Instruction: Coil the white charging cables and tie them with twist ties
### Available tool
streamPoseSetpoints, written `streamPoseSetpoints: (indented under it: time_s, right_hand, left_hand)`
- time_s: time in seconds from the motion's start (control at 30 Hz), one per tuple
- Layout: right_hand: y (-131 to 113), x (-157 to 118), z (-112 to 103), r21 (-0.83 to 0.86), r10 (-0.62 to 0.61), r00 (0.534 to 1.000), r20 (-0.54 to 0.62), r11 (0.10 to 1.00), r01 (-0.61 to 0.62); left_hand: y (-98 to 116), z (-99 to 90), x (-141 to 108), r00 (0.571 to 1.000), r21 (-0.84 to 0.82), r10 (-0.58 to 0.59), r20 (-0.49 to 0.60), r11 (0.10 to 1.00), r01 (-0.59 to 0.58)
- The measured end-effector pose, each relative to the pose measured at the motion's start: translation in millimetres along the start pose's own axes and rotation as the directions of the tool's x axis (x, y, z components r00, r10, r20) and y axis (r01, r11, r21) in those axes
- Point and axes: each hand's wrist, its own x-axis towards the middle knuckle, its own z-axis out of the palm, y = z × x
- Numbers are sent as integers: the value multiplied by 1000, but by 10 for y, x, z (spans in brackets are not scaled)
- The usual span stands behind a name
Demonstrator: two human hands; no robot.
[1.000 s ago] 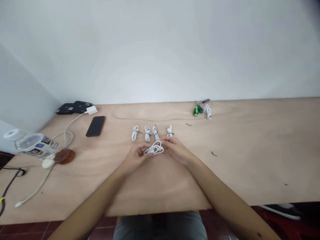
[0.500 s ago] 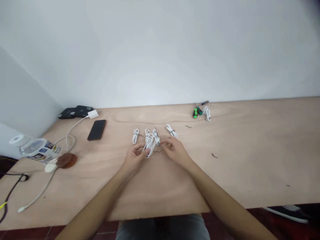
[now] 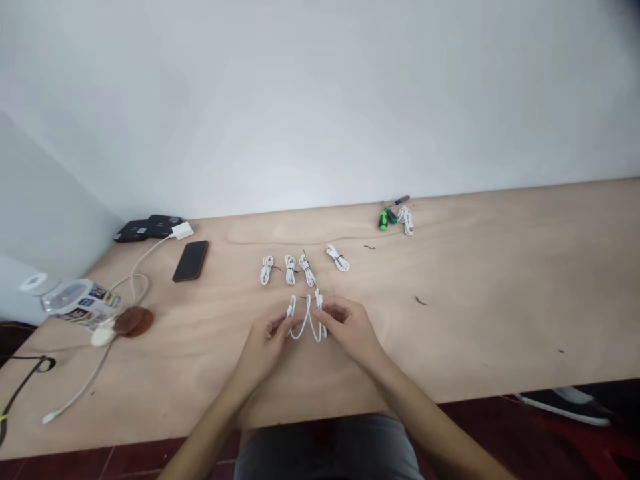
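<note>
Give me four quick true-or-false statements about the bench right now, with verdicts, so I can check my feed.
1. The left hand and right hand hold a white cable between them. True.
2. Four tied cable bundles lie just beyond the hands. True.
3. A phone lies to the right of the hands. False: the black phone lies to their left.
4. The screwdrivers stand upright in a holder. False: the screwdrivers lie on the plywood table near its far edge.

Light: bright, soft, even, brightest on the wall (image 3: 320,100) | shadows: faint under my left hand (image 3: 263,347) and my right hand (image 3: 350,327) | edges: table (image 3: 500,300) bowed, slanting | blur: dark smudge (image 3: 625,10) top right corner; white cable (image 3: 307,320) slightly soft
</note>
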Motion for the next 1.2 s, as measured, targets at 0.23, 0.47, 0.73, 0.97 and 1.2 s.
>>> streamPoseSetpoints:
  time_s: [0.23,0.47,0.73,0.97,1.2]
  right_hand:
    - [64,-157,-229,-178,-43,995,-93,984,26]
    - [114,-220,-592,189,150,956,-251,977,-103]
    - [277,-280,-1330,662,291,934,-206,744,-86]
    - [356,-350,-1875,649,237,917,-320,760,30]
    - [478,-464,-2401,604,205,833,-514,776,181]
  left_hand:
    - [24,-105,-176,984,179,82,-158,982,-53]
    - [-182,-453,-172,891,125,57,-451,992,0]
    - [-230,-916,-218,703,-582,-322,-634,798,-159]
    - [-277,-1224,-302,565,-467,-241,-789,833,-297]
    - [-364,-1400,-363,477,-353,-142,-867,852,-386]
